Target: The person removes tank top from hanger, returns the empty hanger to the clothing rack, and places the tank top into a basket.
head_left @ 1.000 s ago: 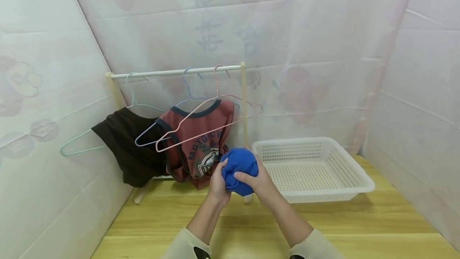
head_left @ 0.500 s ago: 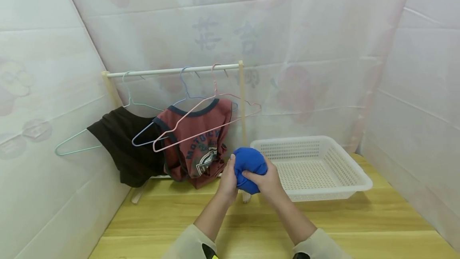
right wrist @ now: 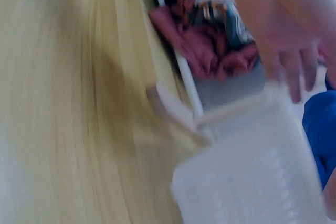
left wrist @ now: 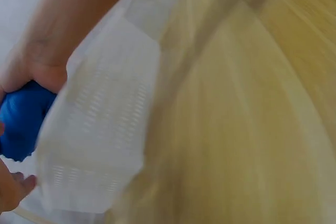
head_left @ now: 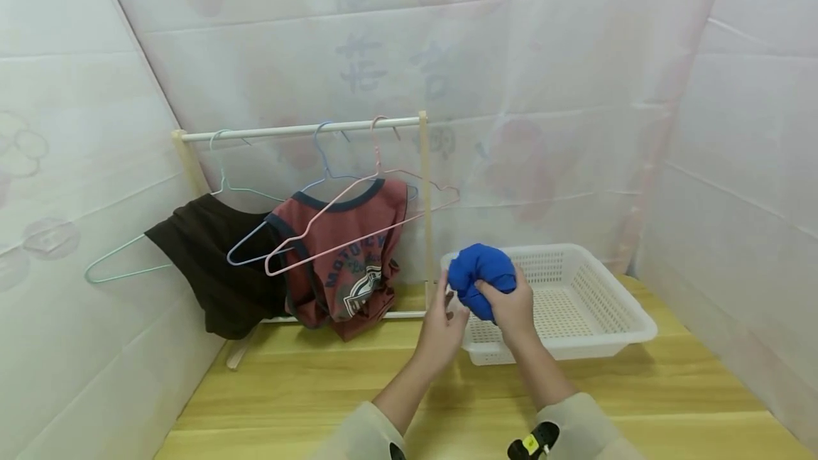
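A crumpled blue cloth bundle (head_left: pixel 481 277) is held up over the left part of the white basket (head_left: pixel 575 348). My right hand (head_left: pixel 515 308) grips it from the right, thumb across its front. Beside its lower left is my left hand (head_left: pixel 444 326), which is not gripping it; the right wrist view shows that left hand (right wrist: pixel 294 51) with its fingers extended. Whether those fingertips still touch the cloth, I cannot tell. At the left edge of the left wrist view, the blue cloth (left wrist: pixel 23 119) appears below my right hand (left wrist: pixel 44 69).
Left of the basket stands a clothes rack (head_left: pixel 294 130). On it hang a dark garment (head_left: pixel 224 261) on a green hanger, a red sleeveless top (head_left: pixel 348 247) on a blue hanger, and a bare pink hanger (head_left: pixel 345 245). Wooden tabletop (head_left: pixel 307 389) lies in front.
Both hands have moved right with the blue bundle, from in front of the rack's right post to over the basket. The left hand has loosened its hold on the bundle.
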Demonstrator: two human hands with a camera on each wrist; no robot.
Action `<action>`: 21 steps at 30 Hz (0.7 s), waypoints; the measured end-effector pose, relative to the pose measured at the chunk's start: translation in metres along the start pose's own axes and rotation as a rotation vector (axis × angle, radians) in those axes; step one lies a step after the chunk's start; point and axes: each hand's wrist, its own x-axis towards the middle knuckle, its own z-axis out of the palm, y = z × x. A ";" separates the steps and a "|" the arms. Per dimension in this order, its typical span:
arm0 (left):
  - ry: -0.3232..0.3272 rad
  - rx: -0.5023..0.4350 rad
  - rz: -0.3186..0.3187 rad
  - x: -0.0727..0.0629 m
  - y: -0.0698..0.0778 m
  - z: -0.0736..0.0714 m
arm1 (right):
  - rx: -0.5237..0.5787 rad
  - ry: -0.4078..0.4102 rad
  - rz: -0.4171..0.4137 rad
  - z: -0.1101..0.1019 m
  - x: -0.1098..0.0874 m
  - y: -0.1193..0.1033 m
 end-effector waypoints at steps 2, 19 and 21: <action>-0.048 0.158 -0.009 -0.003 -0.006 0.004 | -0.036 0.024 0.033 -0.005 0.005 0.005; -0.263 0.833 -0.020 0.002 -0.019 0.016 | -0.655 -0.320 0.126 0.000 0.033 0.030; -0.269 0.895 -0.017 0.002 -0.017 0.018 | -0.729 -0.352 0.123 0.002 0.032 0.031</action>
